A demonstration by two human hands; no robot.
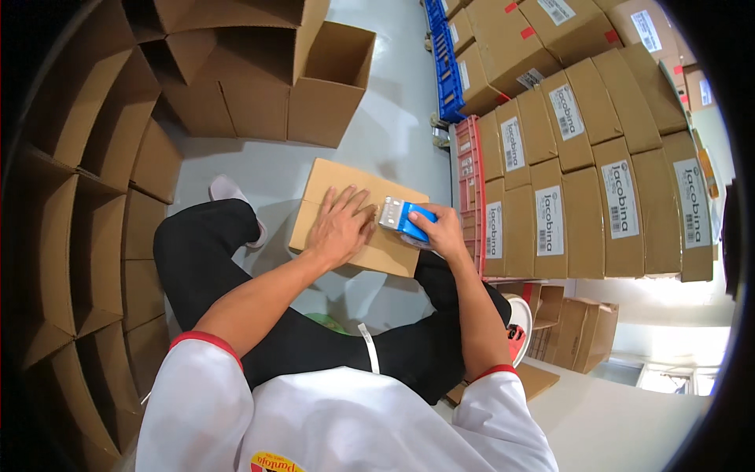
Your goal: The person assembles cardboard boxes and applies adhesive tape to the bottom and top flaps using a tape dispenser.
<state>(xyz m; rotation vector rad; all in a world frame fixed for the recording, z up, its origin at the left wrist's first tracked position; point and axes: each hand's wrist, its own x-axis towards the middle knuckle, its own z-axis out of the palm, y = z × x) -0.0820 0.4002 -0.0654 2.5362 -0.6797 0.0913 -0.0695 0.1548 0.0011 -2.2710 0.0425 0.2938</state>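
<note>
A brown cardboard box (358, 185) lies in front of me between my knees, its flaps folded together along a seam. On its top, left of the middle, my left hand (343, 226) rests flat with the fingers stretched out. My right hand (438, 230) is wrapped round a blue tape dispenser (415, 223) with a silvery metal front. That metal front sits over the box's right part, close to the seam; whether it touches the cardboard I cannot tell.
Open cardboard boxes (102, 236) are stacked along the left and at the far left. To the right, labelled closed boxes (566, 208) stand piled on a pink crate (469, 189); a blue crate (448, 75) is behind. Near my right knee is a white bucket (521, 326).
</note>
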